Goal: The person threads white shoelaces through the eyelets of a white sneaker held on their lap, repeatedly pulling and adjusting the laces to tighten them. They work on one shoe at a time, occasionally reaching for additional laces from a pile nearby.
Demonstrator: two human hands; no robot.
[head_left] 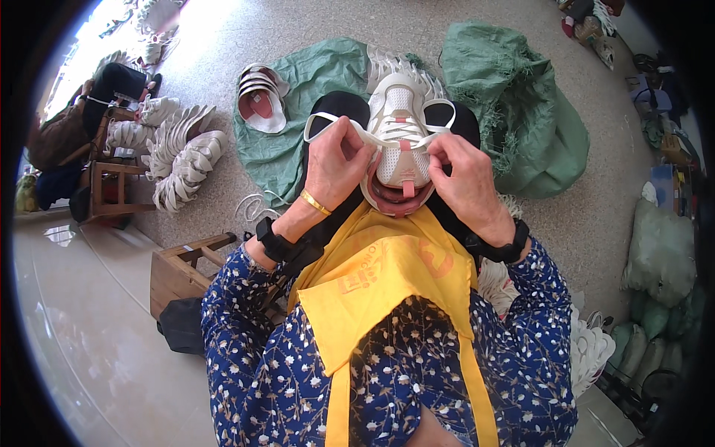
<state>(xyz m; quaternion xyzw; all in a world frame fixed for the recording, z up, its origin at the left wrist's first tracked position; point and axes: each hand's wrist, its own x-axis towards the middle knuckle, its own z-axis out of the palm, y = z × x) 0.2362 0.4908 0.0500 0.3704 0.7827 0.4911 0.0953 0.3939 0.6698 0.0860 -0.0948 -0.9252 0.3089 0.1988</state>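
A white and beige sneaker (398,123) with a pink tongue tab rests on my lap, toe pointing away from me. My left hand (335,167) pinches the white lace (322,121), which loops out to the left. My right hand (465,175) grips the lace's other end, looping to the right over the shoe. Both hands sit close to the shoe's opening, one on each side. A gold bangle and a black wrist strap are on my left arm, and a black strap is on my right. A yellow apron (387,276) covers my lap.
Green sacks (521,112) lie on the floor ahead, with another sneaker (261,97) on one. A heap of white shoes (182,153) lies at left beside wooden stools (179,268). More white shoes (592,350) and pale bags (659,253) are at right.
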